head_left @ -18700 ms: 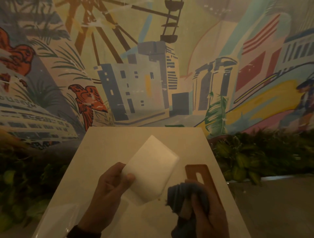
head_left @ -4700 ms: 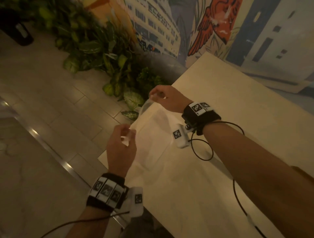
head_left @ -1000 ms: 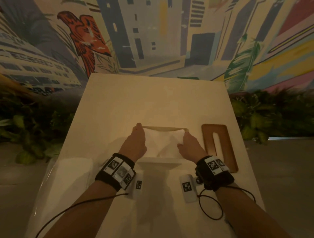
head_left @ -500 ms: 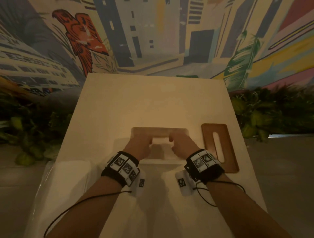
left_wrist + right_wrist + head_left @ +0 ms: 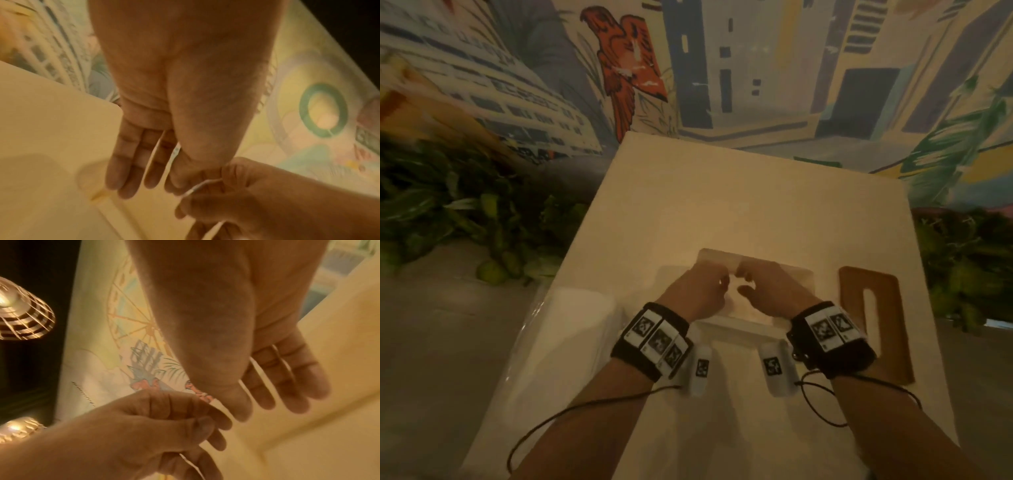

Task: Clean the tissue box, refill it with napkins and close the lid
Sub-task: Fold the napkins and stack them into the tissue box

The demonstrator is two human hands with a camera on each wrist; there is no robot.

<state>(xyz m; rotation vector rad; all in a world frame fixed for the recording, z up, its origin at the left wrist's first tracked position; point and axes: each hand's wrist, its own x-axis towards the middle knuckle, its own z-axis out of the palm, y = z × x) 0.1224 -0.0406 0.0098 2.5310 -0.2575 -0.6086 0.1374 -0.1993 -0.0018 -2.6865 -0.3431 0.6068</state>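
Since half a second ago: hands drawn closer together over the middle of the box, fingertips nearly meeting; lid unmoved. Tissue box (image 5: 739, 327) at centre of the table (image 5: 756, 192), open-topped, pale napkins (image 5: 751, 310) visible inside between the wrists. Left hand (image 5: 698, 291) and right hand (image 5: 770, 291) both above the opening. In the wrist views, each seen pinching a thin white napkin edge (image 5: 202, 186) between thumb and forefinger, other fingers (image 5: 131, 162) straight and pointing down into the box. Probable reason for the shared pinch at the centre: raising or squaring the top sheet so that it can feed through the slot once covered. Judged step: refill nearly done, closing not yet begun. Wooden lid (image 5: 893, 325) flat on the table just right of the box, slot up, parked within easy reach of the right hand. Clear plastic wrapper (image 5: 571, 325) on the left part of the table, apart from the box, presumably the napkin packaging set out of the way. Painted mural wall (image 5: 633, 61) beyond the far table edge; leafy plants (image 5: 448, 205) on both sides.
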